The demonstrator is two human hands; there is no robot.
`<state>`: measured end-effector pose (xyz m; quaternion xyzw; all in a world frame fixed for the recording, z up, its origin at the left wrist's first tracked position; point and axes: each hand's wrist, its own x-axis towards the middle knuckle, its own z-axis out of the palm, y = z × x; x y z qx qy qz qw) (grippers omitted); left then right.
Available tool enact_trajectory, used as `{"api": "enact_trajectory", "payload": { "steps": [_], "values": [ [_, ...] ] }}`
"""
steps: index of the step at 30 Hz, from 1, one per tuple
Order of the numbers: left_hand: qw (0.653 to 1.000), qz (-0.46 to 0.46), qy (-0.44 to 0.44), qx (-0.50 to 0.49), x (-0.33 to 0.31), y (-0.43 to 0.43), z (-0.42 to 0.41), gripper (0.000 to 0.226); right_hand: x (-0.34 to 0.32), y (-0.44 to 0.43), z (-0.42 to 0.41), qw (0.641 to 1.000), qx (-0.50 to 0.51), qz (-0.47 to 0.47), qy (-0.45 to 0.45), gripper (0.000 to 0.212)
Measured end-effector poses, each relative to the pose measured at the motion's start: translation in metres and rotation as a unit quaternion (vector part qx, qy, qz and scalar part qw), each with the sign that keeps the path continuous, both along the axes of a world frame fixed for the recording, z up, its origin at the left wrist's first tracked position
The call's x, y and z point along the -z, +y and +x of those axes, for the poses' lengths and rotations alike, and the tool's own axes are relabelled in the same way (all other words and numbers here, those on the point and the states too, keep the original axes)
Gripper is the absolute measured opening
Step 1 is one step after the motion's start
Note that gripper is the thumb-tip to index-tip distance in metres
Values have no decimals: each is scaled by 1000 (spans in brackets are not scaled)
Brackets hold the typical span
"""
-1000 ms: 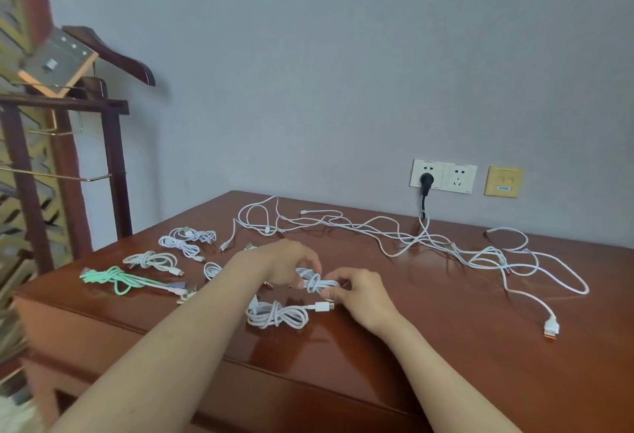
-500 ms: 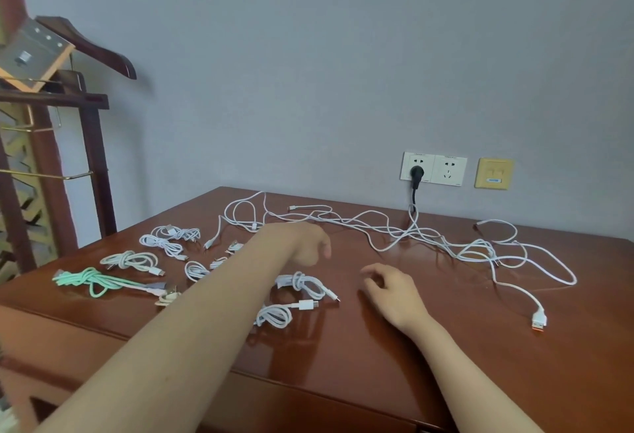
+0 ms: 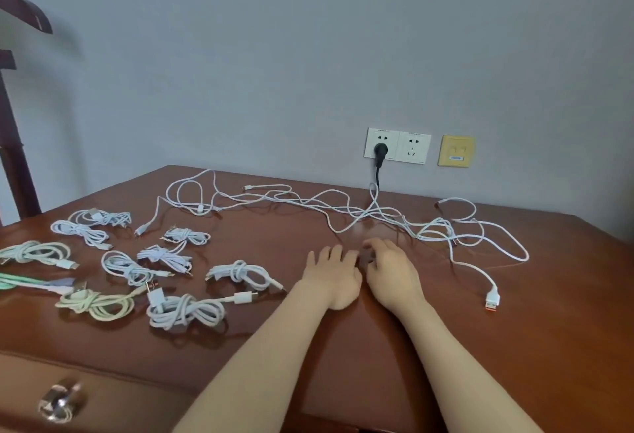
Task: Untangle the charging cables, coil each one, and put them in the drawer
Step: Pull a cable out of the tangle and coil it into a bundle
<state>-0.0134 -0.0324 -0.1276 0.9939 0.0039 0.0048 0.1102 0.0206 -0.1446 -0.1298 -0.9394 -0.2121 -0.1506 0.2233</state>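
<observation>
i see loose white cables (image 3: 435,228) tangled across the far side, one orange-tipped | coiled bundles (image 3: 185,311), white and pale green, lying separately at left | drawer (image 3: 137,398) closed, front left

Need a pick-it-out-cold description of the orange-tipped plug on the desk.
On the wooden table, find the tangle of loose white cables below the wall sockets. One strand leaves its right side toward the near edge and ends in the plug, to the right of the right hand. Its orange tip and its spot alone, far from the coiled bundles on the left, set it apart.
</observation>
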Motion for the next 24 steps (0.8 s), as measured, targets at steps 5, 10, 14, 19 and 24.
{"api": "enact_trajectory", "payload": {
  "steps": [5, 10, 14, 19, 24],
  "values": [
    [995, -57, -66, -48, 9, -3, 19, 60, -2, -6, 13, 1000, 4, -17, 5, 54],
    [983, -101, -108, -107, 12, -2, 38, 69, -2, -10, 22, 1000, -8, 5, 8, 53],
    [984, -86, -99, -119, 13, -1, 57, 64, 2, -10, 20, 996, -74, 40, -28, 52],
    [989, -62, -84, -104, 14, -4, 72, 48, 2, -10, 25, 981, -96, 162, -51, 42],
    [985, -149, -74, 56, 2, -12, 64, 32, -1, -16, 34, 956, -45, 286, -44, 40]
  ]
}}
